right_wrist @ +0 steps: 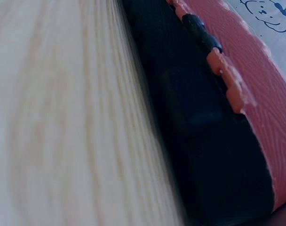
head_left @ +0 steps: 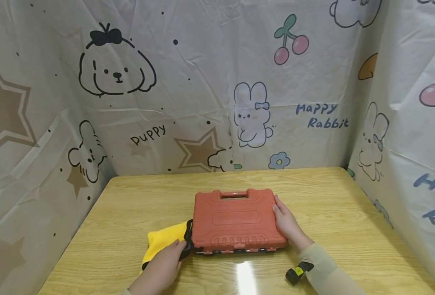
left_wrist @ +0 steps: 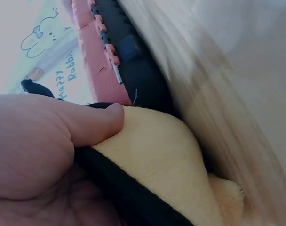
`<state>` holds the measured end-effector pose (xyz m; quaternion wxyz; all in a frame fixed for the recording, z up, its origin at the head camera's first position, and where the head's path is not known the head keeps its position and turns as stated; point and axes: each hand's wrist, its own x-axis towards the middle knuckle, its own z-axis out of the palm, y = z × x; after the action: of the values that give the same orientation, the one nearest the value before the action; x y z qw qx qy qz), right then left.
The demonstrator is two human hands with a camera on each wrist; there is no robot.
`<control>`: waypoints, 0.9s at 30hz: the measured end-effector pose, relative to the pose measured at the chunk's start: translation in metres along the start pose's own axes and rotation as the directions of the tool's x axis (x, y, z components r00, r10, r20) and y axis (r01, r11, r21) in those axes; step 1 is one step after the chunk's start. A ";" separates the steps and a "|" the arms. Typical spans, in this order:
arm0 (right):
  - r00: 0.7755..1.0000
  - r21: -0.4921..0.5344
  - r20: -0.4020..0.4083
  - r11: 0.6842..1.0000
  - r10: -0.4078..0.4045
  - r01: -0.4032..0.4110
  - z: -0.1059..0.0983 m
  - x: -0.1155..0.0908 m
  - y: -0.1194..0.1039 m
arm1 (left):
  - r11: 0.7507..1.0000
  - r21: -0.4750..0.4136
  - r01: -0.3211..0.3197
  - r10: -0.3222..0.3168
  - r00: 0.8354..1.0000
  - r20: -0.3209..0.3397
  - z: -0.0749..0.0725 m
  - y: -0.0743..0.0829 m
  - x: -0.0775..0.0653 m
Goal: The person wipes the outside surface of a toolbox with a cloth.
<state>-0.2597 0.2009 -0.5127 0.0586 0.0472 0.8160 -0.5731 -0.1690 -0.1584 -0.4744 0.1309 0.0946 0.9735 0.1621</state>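
Note:
A red hard plastic case [head_left: 236, 223] with a carry handle at its far side lies on the table, its lid facing up and its latches toward me. Its black lower half [right_wrist: 204, 155] shows in the right wrist view. My right hand [head_left: 289, 225] rests along the case's right side, fingers stretched out against the edge. At the case's left, my left hand [head_left: 167, 260] pinches a yellow cloth [head_left: 166, 237] by its black edging. In the left wrist view the thumb lies over that edging, and the fuzzy yellow cloth [left_wrist: 157, 146] reaches up to the case's corner.
The wooden table [head_left: 147, 192] has printed fabric [head_left: 188, 82] hanging behind it and on both sides. A small black device [head_left: 295, 276] with a yellow patch sits at my right wrist.

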 end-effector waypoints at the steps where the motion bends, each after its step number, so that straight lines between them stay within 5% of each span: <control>1: 1.000 0.001 0.000 1.000 0.001 -0.001 0.000 0.000 0.001 | 1.000 -0.002 -0.004 0.004 1.000 0.002 0.000 0.000 0.000; 17: 1.000 -0.003 -0.004 1.000 -0.009 0.009 0.004 0.002 0.001 | 0.978 0.037 -0.207 0.208 0.977 -0.037 -0.022 -0.018 -0.011; 21: 1.000 -0.007 -0.009 1.000 -0.005 0.005 0.003 0.002 0.001 | 0.976 -0.042 -0.215 0.215 0.977 -0.007 -0.037 -0.018 -0.010; 27: 1.000 -0.010 -0.022 1.000 -0.009 0.009 0.000 0.000 -0.001 | 0.986 -0.085 -0.144 0.144 0.990 -0.013 -0.065 -0.015 -0.008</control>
<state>-0.2596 0.2002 -0.5119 0.0470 0.0496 0.8198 -0.5686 -0.1815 -0.1929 -0.4187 0.1192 0.1585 0.9567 0.2130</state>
